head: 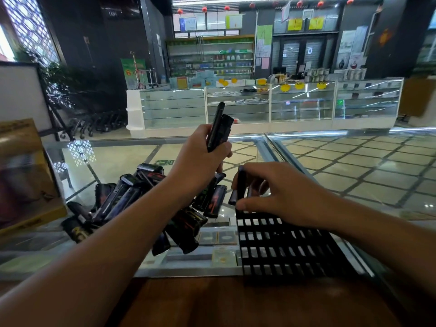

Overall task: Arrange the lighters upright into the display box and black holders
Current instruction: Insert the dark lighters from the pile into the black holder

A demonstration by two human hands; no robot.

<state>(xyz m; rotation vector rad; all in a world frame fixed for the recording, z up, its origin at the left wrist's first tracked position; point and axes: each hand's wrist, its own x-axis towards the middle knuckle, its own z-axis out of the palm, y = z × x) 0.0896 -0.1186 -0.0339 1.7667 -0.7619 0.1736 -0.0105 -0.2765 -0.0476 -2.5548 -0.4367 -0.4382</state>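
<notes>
- head view looks down over a glass counter (113,161), where the black holder (283,246), a grid of small slots, lies flat just under the right hand (280,194).
- right hand is pinched on one dark lighter (241,185), held upright at the far left corner of the grid; fingers wrap its body from above, probably so its base can be steered straight down into a slot. i cannot tell whether the base is already seated.
- left hand (200,159) is raised above the counter, closed around two spare lighters (218,127) that stick up past the fingers, likely kept as a ready supply for the right hand.
- loose pile of lighters (132,197) lies on its side on the glass, left of the holder and partly hidden under the left forearm; these are not yet arranged.
- yellow display box (21,175) stands at the far left edge, well apart from both hands, its contents blurred.
- nearly every slot seen in the holder looks empty, so the task seems at an early stage.
</notes>
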